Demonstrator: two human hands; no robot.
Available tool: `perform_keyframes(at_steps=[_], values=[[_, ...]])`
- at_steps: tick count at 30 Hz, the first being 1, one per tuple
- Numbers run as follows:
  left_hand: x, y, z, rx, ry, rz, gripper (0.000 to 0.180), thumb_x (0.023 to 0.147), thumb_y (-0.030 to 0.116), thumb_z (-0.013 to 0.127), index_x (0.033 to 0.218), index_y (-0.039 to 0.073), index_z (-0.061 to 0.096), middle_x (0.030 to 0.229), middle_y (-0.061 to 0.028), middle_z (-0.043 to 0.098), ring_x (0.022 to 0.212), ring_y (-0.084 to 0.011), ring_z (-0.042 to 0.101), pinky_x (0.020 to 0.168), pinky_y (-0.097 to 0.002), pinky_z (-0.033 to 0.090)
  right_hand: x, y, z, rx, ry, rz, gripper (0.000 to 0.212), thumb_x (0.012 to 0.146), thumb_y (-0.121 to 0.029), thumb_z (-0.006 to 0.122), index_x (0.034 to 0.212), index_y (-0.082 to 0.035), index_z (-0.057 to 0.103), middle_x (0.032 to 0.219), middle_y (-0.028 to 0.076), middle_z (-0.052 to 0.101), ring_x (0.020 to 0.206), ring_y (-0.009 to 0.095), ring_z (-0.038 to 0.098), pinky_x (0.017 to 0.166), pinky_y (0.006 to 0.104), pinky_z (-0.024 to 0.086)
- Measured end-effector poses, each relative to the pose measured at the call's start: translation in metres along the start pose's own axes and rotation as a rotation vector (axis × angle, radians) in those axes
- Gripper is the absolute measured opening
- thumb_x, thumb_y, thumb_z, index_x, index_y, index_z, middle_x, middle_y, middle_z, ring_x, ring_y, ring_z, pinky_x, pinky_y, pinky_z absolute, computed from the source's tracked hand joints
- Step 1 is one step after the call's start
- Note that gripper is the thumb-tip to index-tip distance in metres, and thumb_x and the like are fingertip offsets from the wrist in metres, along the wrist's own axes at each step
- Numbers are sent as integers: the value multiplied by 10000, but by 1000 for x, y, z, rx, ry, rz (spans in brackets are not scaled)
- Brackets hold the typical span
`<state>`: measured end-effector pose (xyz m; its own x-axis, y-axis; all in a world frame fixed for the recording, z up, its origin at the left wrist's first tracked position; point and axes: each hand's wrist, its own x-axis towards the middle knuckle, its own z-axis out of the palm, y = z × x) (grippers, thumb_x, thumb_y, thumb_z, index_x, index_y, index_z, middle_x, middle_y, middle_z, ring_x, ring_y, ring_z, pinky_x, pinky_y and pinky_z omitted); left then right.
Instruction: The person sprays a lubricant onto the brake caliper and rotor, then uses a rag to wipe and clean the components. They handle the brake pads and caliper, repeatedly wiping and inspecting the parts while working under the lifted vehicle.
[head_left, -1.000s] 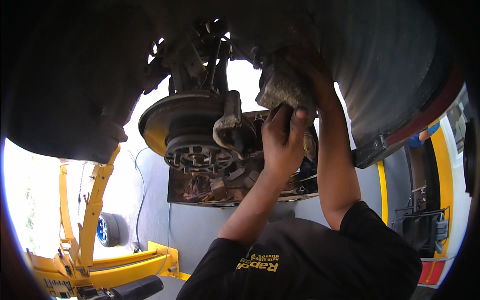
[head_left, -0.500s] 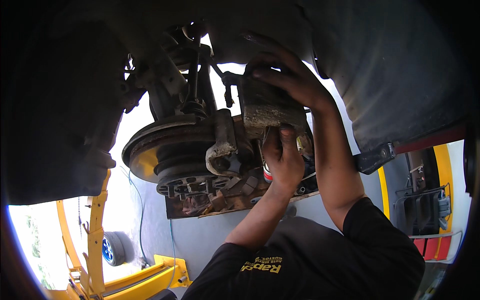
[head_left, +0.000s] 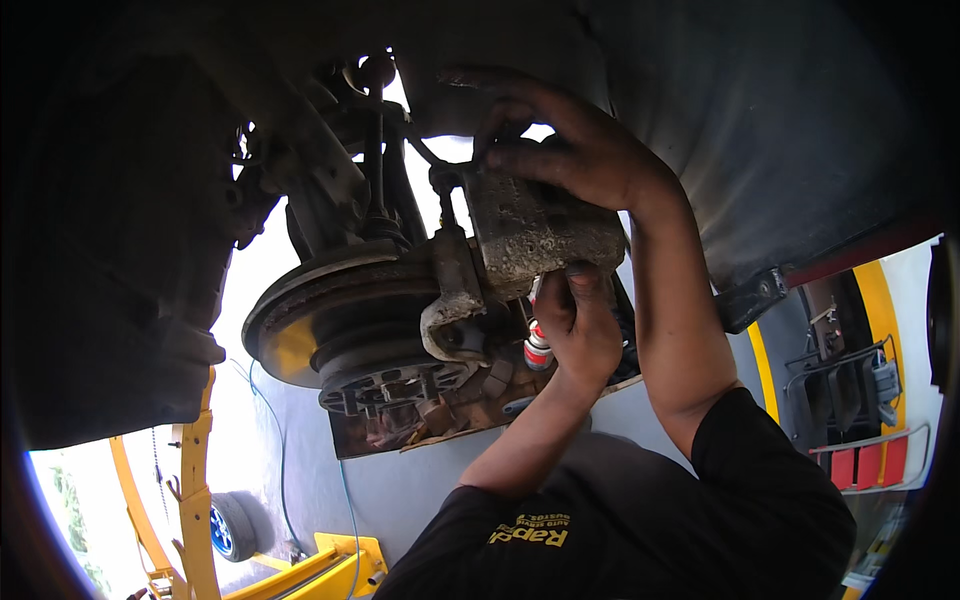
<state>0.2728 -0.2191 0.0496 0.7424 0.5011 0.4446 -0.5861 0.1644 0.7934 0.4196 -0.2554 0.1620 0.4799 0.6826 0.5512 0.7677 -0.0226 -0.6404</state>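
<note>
A grimy brake caliper is held up to the right of the brake disc. My right hand curls over its top, the fingers bent round the upper edge and one finger stretched out to the left. From below, my left hand grips the caliper's lower edge, thumb pointing up; its other fingers are mostly hidden. A dark hose runs to the caliper's upper left corner. Between the caliper and the disc sits the caliper bracket. The wheel hub with studs shows under the disc.
Below the hub is a tray with loose parts and a red and white can. Dark wheel arch lining encloses the work. Yellow lift parts and a wheel are at lower left; racks stand at right.
The caliper has tilted a little, and its face now shows more. Both hands keep their hold on it. More of the can below shows now, and the whole view has shifted slightly.
</note>
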Motion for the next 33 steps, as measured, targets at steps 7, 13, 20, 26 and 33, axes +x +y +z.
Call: perform_keyframes(at_steps=[7, 13, 20, 26, 33], values=[[5, 10, 24, -90, 57, -5, 591, 1114, 542, 504, 1008, -32, 600, 942, -23, 579, 853, -122, 487, 768, -291, 428, 13, -20, -7, -79, -46, -5, 749, 954, -117, 745, 1629, -160, 423, 1089, 62, 732, 1071, 178, 691, 1002, 362, 520], [3, 26, 39, -236, 9, -15, 589, 1130, 516, 478, 1238, -53, 583, 1108, -73, 652, 983, -149, 560, 874, -293, 456, 30, -48, -19, -147, -242, 165, 713, 918, -158, 791, 1572, -136, 507, 1106, 56, 735, 1007, 165, 673, 936, 332, 535], [2, 38, 43, -333, -29, -2, 550, 1142, 485, 463, 1303, -32, 559, 1144, -81, 641, 1062, -142, 569, 965, -302, 457, 40, -76, -15, -436, -218, 280, 754, 884, -264, 817, 1555, -94, 518, 1127, 66, 733, 1011, 176, 677, 913, 316, 542], [6, 44, 59, -498, 23, 5, 409, 1153, 417, 473, 1116, 16, 547, 945, 1, 532, 835, -100, 424, 752, -280, 380, 55, -95, -15, -549, -372, 251, 727, 878, -295, 812, 1524, -89, 549, 1137, 83, 740, 1007, 197, 691, 886, 344, 559], [-3, 65, 69, -604, 76, -45, 447, 1144, 447, 487, 1224, 10, 541, 978, 8, 524, 856, -87, 423, 768, -263, 388, 66, -119, -7, -707, -501, 201, 726, 883, -298, 802, 1524, -81, 538, 1076, 91, 742, 978, 220, 702, 878, 361, 563]])
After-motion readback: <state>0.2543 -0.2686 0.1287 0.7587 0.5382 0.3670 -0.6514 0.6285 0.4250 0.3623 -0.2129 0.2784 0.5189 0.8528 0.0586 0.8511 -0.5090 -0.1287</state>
